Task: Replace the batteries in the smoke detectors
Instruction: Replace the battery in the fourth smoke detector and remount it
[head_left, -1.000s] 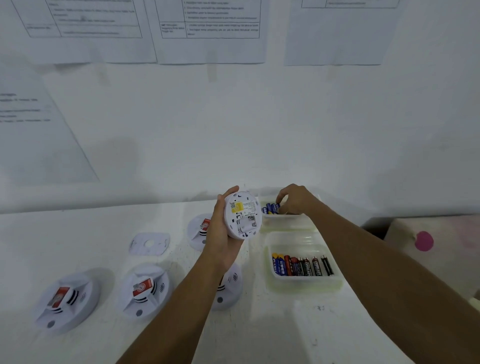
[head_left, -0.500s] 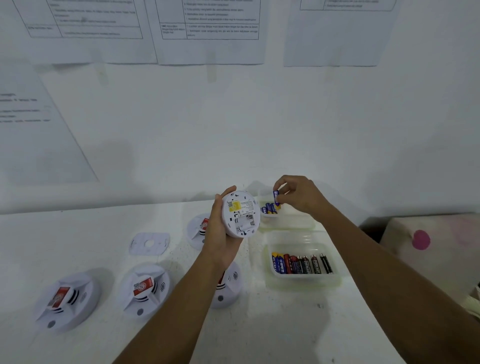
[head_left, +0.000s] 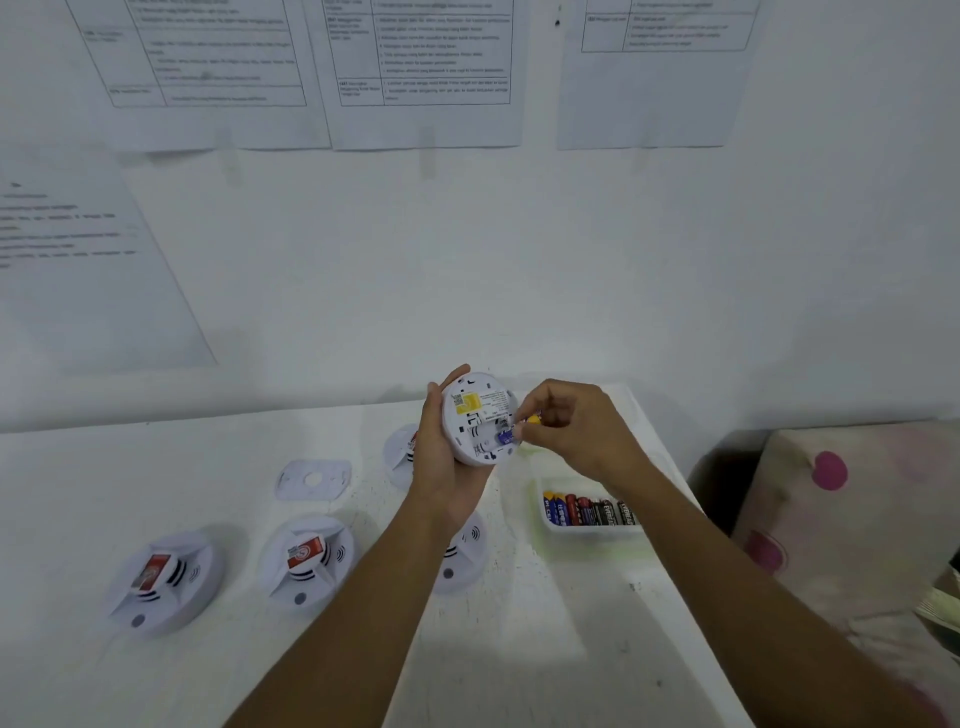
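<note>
The left hand (head_left: 441, 467) is gripping one smoke detector (head_left: 480, 415) with its fingers curled round the rim, turning the labelled back toward the camera. The right hand (head_left: 571, 431) is pinching a blue and yellow battery (head_left: 506, 436) between thumb and fingertips. The blue end is meeting the open compartment just beyond those fingertips, and the yellow end is sitting inside the pinch. I cannot tell whether it is seated yet, and it looks to be going in at a slant, so this unit seems to be midway through its refit. A white mounting plate (head_left: 314, 478) is lying apart from the left fingers, out to their left on the table (head_left: 571, 649), and it is probably waiting to go back on. One more detector (head_left: 400, 452) is peeking out right behind the left knuckles, another (head_left: 462, 556) is sitting under the left wrist, and two (head_left: 309, 561) (head_left: 166, 582) are resting face up well to the left of that hand. Nothing is showing whether those four are already done. Below the right wrist, a tray (head_left: 592, 532) is holding a row of mixed batteries.
</note>
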